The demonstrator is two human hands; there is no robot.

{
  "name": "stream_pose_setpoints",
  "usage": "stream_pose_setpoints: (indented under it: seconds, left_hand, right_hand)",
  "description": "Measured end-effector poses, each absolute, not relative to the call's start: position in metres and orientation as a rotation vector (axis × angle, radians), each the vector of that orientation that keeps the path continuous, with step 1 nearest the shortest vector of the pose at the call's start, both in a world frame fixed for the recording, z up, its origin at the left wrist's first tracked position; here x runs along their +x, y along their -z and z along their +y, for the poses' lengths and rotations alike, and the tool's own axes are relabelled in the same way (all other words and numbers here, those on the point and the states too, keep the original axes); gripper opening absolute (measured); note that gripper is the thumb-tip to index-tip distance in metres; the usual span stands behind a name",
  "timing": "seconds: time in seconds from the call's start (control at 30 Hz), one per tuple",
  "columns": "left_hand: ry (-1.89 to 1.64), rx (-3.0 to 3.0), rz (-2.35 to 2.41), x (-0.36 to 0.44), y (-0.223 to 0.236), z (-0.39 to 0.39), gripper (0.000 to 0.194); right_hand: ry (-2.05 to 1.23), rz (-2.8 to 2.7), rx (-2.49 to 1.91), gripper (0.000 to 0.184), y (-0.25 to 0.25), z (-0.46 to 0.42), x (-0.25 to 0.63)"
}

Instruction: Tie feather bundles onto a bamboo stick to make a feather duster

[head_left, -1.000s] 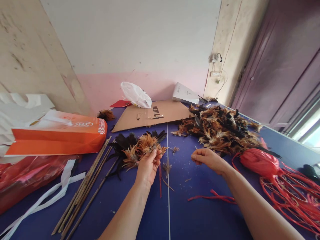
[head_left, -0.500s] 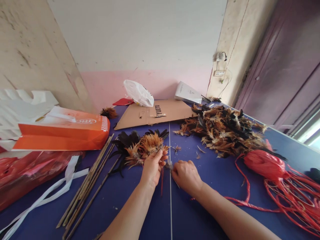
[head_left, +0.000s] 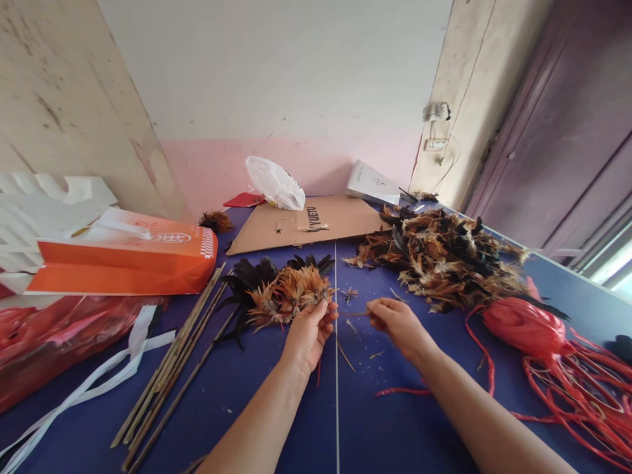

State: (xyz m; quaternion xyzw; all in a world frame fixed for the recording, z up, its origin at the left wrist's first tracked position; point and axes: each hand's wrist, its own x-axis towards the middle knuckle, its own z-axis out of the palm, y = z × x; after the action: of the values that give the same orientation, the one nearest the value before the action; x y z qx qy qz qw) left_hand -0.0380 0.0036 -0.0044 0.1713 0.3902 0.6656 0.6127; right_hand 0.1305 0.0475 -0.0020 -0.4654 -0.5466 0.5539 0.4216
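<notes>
My left hand [head_left: 309, 332] is closed in a pinch at the right edge of a bunch of brown and black feathers [head_left: 281, 293]. A thin reddish-brown strand [head_left: 353, 314] stretches sideways between my hands. Its right end is pinched by the closed fingers of my right hand [head_left: 399, 322]; whether it is string or a quill I cannot tell. A short red string end [head_left: 318, 372] hangs below my left hand. Small loose feathers [head_left: 349, 294] and bits of fluff lie on the blue table [head_left: 385, 434] between and beyond the hands.
A large feather heap [head_left: 434, 257] lies at right, with a tangle of red plastic string [head_left: 526, 326] before it. Thin sticks [head_left: 172, 365], an orange bag [head_left: 128, 260] and white straps [head_left: 113, 372] lie left. Behind are flat cardboard [head_left: 340, 224], a white plastic bag [head_left: 276, 184] and a white box [head_left: 372, 183].
My right hand has moved right and slightly away from me, and the thin strand now shows taut between the hands. A thin curved piece now shows on the table. My left hand stays nearly in place.
</notes>
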Motion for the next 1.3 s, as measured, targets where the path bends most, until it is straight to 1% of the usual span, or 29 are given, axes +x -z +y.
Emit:
stream_pose_setpoints:
  seconds: [0.07,0.13,0.23,0.37,0.43,0.47,0.57,0.63,0.77,0.93,1.0,1.13,1.23,1.3]
  left_hand:
    - [-1.486,0.387,0.895,-0.036,0.006,0.003,0.005]
    - [-1.437,0.381,0.888,-0.033,0.007,0.002,0.005]
    - [-1.392,0.4,0.842,-0.029,0.006,-0.002,0.007]
    - [-1.395,0.464,0.74,-0.028,0.004,-0.004,0.01]
    - [-1.4,0.498,0.721,-0.029,0.004,-0.004,0.01]
    - [-1.402,0.516,0.732,-0.029,0.005,-0.004,0.01]
    - [-1.413,0.589,0.838,-0.03,0.006,-0.003,0.01]
    - [-1.411,0.665,0.919,-0.029,0.006,-0.003,0.013]
    - [-1.408,0.837,1.023,-0.025,0.006,-0.004,0.018]
    - [-1.389,0.968,1.046,-0.022,0.005,-0.007,0.022]
    - [-1.388,0.958,1.048,-0.022,0.005,-0.007,0.022]
    - [-1.435,0.739,1.013,-0.024,0.008,-0.004,0.019]
    - [-1.404,0.538,0.961,-0.026,0.009,-0.002,0.013]
    - [-1.365,0.469,0.934,-0.026,0.008,-0.002,0.01]
  right_hand:
    - [-1.687,-1.045,-1.007,0.017,0.0,0.051,0.135]
    - [-1.851,-0.862,-0.898,0.016,0.0,0.052,0.138]
    - [-1.928,-0.819,-0.831,0.014,0.0,0.051,0.138]
    - [-1.899,-0.968,-0.885,0.018,0.001,0.042,0.131]
    - [-1.821,-1.185,-0.954,0.021,-0.001,0.039,0.129]
    - [-1.731,-1.324,-1.012,0.022,-0.002,0.039,0.129]
    - [-1.326,-1.667,-1.191,0.023,-0.009,0.04,0.135]
    - [-1.137,-1.769,-1.245,0.023,-0.014,0.042,0.141]
    - [-1.018,-1.959,-1.256,0.024,-0.02,0.039,0.145]
    - [-0.838,-2.075,-1.2,0.013,-0.013,0.029,0.134]
    - [-0.89,-2.045,-1.196,0.013,-0.01,0.028,0.131]
    - [-1.2,-1.827,-1.188,0.012,-0.011,0.03,0.131]
    - [-1.44,-1.613,-1.106,0.019,-0.013,0.031,0.131]
    - [-1.541,-1.512,-1.043,0.024,-0.013,0.031,0.129]
